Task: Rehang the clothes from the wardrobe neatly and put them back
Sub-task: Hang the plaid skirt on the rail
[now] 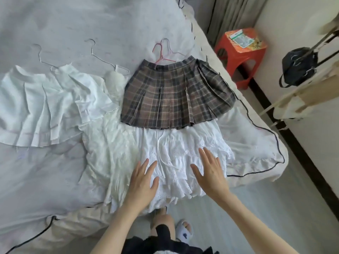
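Note:
A white lace skirt (183,153) lies spread near the bed's front edge. My left hand (142,182) rests flat on its left part and my right hand (209,169) lies flat on its right part, fingers straight. Just beyond it lies a brown plaid pleated skirt (174,96), with a pink wire hanger (161,54) and a white hanger (170,46) at its waistband. A white pleated skirt (45,103) lies at the left, with two white wire hangers (102,57) above it. A cream garment (113,136) lies under the lace skirt.
The bed (64,24) has a grey sheet and a dark-piped cover. A red plastic stool (240,52) with packets on top stands beside the bed at the right. A black bag (299,65) hangs on a rack at the far right. My slippered feet are below.

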Demonstrator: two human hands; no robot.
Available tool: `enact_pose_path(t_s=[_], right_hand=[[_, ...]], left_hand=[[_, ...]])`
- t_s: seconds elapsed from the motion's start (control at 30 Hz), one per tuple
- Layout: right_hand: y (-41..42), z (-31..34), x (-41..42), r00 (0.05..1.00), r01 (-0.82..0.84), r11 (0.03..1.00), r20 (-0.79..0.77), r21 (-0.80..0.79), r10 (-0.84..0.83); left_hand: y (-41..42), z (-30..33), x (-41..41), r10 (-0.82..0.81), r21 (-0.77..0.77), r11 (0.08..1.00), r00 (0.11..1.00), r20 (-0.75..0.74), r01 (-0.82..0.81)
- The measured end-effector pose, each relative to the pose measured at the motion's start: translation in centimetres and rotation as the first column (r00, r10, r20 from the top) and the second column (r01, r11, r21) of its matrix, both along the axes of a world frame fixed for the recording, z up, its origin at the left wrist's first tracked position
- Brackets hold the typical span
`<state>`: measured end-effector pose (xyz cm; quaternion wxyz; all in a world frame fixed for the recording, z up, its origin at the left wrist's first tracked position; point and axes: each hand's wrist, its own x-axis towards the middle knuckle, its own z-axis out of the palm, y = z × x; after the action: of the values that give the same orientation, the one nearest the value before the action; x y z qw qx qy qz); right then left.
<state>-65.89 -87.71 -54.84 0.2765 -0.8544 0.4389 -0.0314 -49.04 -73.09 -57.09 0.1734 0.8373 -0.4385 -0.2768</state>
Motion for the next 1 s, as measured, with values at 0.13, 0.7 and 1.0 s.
enact_pose_path(t_s=[0.13, 0.7, 1.0], right_hand=[[-5.6, -2.6, 3.0, 0.997, -0.004, 1.000, -0.079, 0.023, 0.006], [-39.6, -12.3, 24.0, 0.987, -0.023, 0.972, -0.163, -0.234, -0.016], [-53.7, -14.7, 30.9, 0.971, -0.021, 0.940, -0.232, -0.339, -0.062]], left_hand=[[-4.2, -2.7, 3.9, 0.006, 0.039, 0.999, 0.999, -0.054, -0.004], [-33.8, -11.2, 29.7, 0.101, 0.025, 0.994, 0.989, 0.104, -0.104], [-44.1, -14.0, 40.6, 0.163, 0.001, 0.986, 0.964, 0.209, -0.167]])
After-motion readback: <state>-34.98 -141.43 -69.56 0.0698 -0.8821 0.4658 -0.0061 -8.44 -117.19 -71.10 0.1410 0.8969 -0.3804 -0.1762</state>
